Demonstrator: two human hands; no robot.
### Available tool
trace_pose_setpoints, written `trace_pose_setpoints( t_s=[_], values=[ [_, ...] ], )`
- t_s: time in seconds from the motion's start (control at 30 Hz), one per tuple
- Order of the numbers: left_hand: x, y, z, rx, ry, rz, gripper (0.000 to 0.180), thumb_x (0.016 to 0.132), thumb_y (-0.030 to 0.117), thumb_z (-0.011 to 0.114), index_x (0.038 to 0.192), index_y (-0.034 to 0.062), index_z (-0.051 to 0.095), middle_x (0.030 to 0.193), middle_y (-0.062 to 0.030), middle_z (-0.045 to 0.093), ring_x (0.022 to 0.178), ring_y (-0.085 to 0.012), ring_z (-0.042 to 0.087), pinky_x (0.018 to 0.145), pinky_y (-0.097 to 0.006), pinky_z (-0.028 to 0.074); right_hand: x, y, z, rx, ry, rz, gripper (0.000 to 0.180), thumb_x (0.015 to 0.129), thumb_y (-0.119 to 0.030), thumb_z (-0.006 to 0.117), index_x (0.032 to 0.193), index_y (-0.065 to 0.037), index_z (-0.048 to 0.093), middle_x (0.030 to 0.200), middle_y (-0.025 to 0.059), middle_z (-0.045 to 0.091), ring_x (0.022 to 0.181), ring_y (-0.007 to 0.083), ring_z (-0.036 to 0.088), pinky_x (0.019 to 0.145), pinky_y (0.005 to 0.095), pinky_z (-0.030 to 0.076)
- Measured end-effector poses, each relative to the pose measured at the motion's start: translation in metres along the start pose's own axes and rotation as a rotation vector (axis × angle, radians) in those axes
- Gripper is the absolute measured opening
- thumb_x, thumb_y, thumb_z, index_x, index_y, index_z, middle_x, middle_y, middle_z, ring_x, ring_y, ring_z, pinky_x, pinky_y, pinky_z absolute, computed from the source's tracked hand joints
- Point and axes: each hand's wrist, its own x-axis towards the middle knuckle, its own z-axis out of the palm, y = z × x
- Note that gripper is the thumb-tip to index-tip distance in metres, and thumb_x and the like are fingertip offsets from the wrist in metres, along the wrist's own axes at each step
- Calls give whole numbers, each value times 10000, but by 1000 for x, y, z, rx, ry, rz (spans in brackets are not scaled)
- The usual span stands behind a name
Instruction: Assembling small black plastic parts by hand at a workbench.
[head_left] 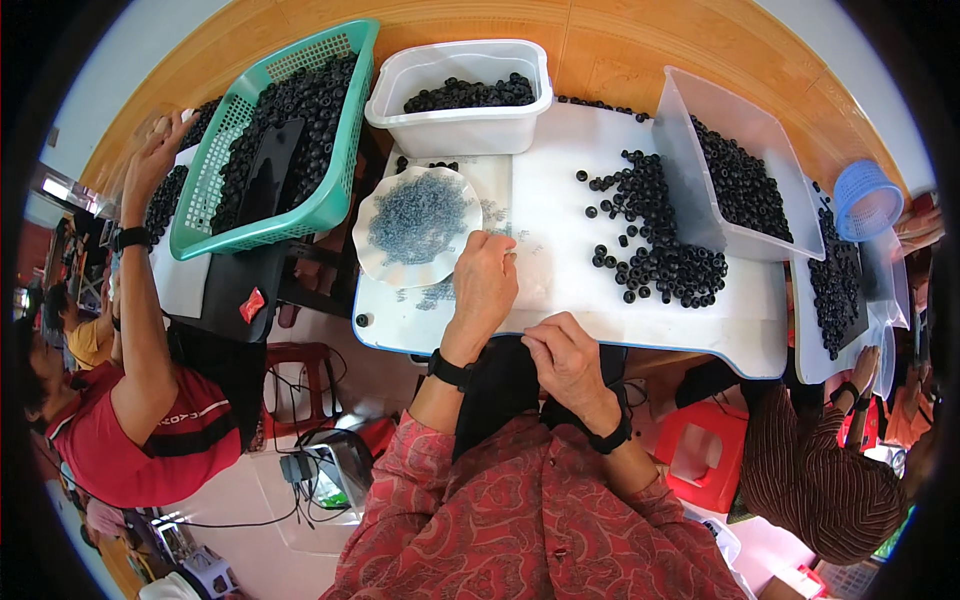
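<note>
My left hand (484, 286) is over the right rim of a white scalloped plate (372, 262), its fingers curled together and pointing to the right. Whatever they hold, if anything, is too small to make out. On the plate lies a heap of small, bluish-grey, see-through rings (415, 215), with more of them scattered on the table beside it. At the table's front edge my right hand (566, 362) is closed, thumb and forefinger pressed together; what is in that pinch is hidden. Loose black ring-shaped parts (680, 270) are spread over the white table (560, 230) to the right.
Behind the plate stands a white tub (455, 130) of black parts. A green basket (345, 150), also filled with them, is at the left, and a clear bin (700, 190) at the right. A blue basket (866, 200) sits farther right. People work at both sides.
</note>
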Motion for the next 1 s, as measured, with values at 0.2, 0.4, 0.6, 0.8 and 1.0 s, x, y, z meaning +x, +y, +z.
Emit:
trace_pose_setpoints(
  t_s=[0.2,0.4,0.6,0.8,1.0],
  values=[
    [-2,8,8,-46,-49,29,114,810,53,710,922,30,699,917,-162,594,800,-367,632,687,-446,519,3,4,0,4,48,43,100,789,21,730,867,-21,683,845,92,614,679,267,643,583,358,530],
    [-4,18,20,92,-111,51,149,804,122,749,928,48,709,887,-141,578,796,-337,631,650,-432,516,4,9,-7,1,97,96,99,806,36,709,884,-12,673,861,105,609,672,274,640,579,350,523],
    [-4,20,26,106,-68,65,84,848,103,707,912,49,710,866,-136,582,744,-347,622,641,-433,496,2,18,-9,39,164,150,129,876,43,665,1001,11,673,885,102,608,658,175,609,582,280,494],
    [-21,38,8,-295,-327,14,76,888,91,654,889,17,670,849,-169,607,771,-353,625,669,-417,489,-1,21,-14,316,297,362,176,944,31,600,1110,4,652,940,86,611,707,137,654,606,251,543],
    [-27,43,11,-481,-511,-77,122,922,95,650,959,-16,683,826,-117,628,713,-206,594,656,-319,477,-5,26,-24,369,296,324,169,945,34,606,1106,11,654,965,80,615,726,130,664,612,234,543]
  ],
)
